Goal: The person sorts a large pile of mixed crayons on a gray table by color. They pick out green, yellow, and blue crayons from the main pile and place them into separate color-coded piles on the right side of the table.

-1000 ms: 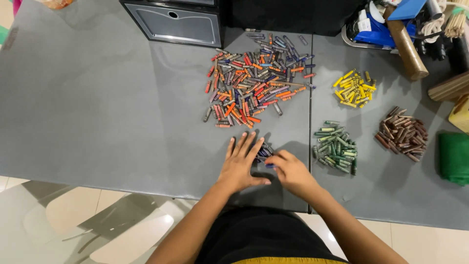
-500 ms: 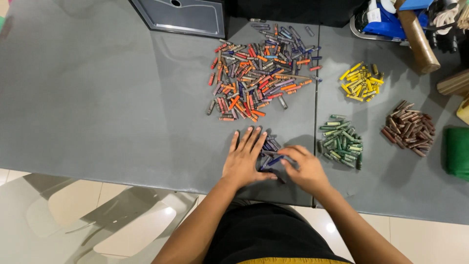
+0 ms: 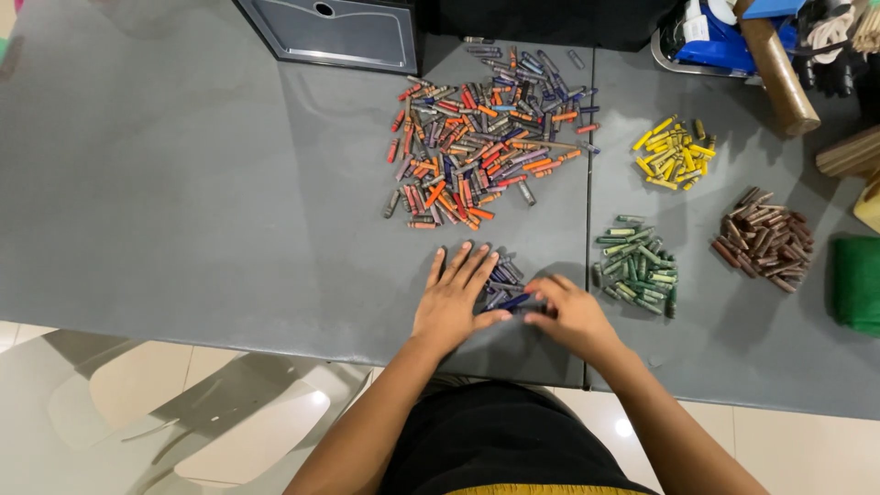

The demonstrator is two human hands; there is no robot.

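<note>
you are looking down at a big grey table (image 3: pixel 183 183) with a dull, smooth top. a thin seam runs down it on the right side. under the near edge there is a shiny pale floor (image 3: pixel 110 403) with a white chair seat (image 3: pixel 247 440) that looks blurry in the shine.

your left hand (image 3: pixel 454 302) lies flat on the table, fingers spread apart and pointing away from you. it rests on the left side of a small pile of blue and purple crayons (image 3: pixel 502 284). your right hand (image 3: pixel 573 316) is just beside it, fingers bent and close together, its tips touching the same little pile. i cannot tell if it pinches one crayon (the hand hides that part). some of the pile is hidden under both hands.

the crayons are short little sticks with paper wraps. further away sits a big mixed heap (image 3: pixel 486 137) of orange, red, grey and blue ones. to the right of the seam there is a yellow pile (image 3: pixel 674 156), a green pile (image 3: pixel 637 266) near your right hand, and a brown pile (image 3: pixel 765 238).

at the far edge a grey metal box (image 3: pixel 335 32) is cut off at the top. in the far right corner there is a jumble of blue things and a brown tube (image 3: pixel 779 69), hard to make out. a green thing (image 3: pixel 857 284) is cut off at the right edge.
</note>
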